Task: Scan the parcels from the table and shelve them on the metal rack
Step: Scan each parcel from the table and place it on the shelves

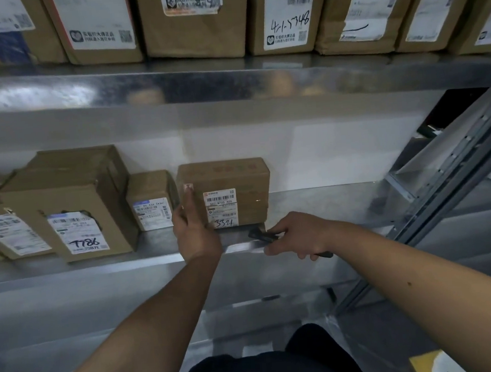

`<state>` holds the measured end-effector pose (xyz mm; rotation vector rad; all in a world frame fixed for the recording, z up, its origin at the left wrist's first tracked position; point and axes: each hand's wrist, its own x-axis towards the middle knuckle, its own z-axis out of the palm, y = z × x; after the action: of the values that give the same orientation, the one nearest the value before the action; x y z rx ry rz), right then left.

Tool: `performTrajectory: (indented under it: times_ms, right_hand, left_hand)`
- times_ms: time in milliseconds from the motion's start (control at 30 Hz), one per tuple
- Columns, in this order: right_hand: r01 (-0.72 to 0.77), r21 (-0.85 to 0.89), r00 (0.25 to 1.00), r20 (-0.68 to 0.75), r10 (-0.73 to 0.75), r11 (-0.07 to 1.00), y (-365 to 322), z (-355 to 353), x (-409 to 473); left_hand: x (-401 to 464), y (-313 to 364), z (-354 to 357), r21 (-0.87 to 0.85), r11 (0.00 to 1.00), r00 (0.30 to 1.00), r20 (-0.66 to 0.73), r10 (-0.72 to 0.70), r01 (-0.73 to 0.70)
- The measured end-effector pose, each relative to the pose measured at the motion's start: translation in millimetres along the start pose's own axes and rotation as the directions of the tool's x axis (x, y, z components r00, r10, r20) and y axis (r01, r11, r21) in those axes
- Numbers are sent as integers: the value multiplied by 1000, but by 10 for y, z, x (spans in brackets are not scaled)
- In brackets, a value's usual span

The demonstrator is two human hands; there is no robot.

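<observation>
A brown parcel [224, 192] marked 3321 is touched at its front left corner by the straight fingers of the left hand [193, 229]; it stands on the metal rack [313, 207]. Just right, a dark scanner [264, 237] is gripped by the right hand [296, 236].

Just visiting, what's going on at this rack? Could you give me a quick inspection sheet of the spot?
Surface: metal shelf, bare to the right of the parcels.
Job's things: parcel 3321 on the shelf, label facing out; three more parcels left of it, one marked 7786.
Clutter: nothing seen.
Hands: left hand touches parcel 3321 with straight fingers; right hand grips a dark handheld object, maybe a marker or a scanner.
Cables: nothing seen.
Surroundings: upper shelf lined with labelled parcels; grey upright at right.
</observation>
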<state>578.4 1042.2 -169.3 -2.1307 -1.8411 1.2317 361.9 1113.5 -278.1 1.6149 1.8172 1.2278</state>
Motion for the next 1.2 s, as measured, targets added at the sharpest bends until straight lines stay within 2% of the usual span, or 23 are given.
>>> performTrajectory:
  times_ms: [233, 533, 600, 733, 867, 1000, 1200]
  right_hand:
    - [-3, -20, 1000, -8, 3, 1000, 88, 7, -70]
    - [-1, -74, 1000, -4, 1, 997, 28, -111, -284]
    - [2, -82, 1000, 11, -2, 997, 42, -100, -315]
    - [0, -98, 1000, 16, 1, 995, 82, -58, -363]
    - [0, -132, 1000, 15, 1, 991, 131, -86, -419]
    - [20, -205, 1000, 16, -17, 978, 254, -106, -415]
    - [19, -247, 1000, 24, -14, 969, 432, -149, -368]
  left_hand:
    - [-35, -72, 31, 77, 997, 997, -78, -3, 9]
    - [-367, 115, -6, -52, 996, 991, -105, -82, 77]
    - [-489, 139, 37, -17, 998, 997, -52, -56, 55]
    - [-544, 172, 124, 29, 998, 973, 225, 45, -53]
    - [-427, 338, 151, 314, 916, 924, 359, 128, -248]
    - [-303, 372, 177, 419, 868, 917, 386, 96, -268]
    - [-158, 396, 195, 397, 899, 935, 353, 37, -186]
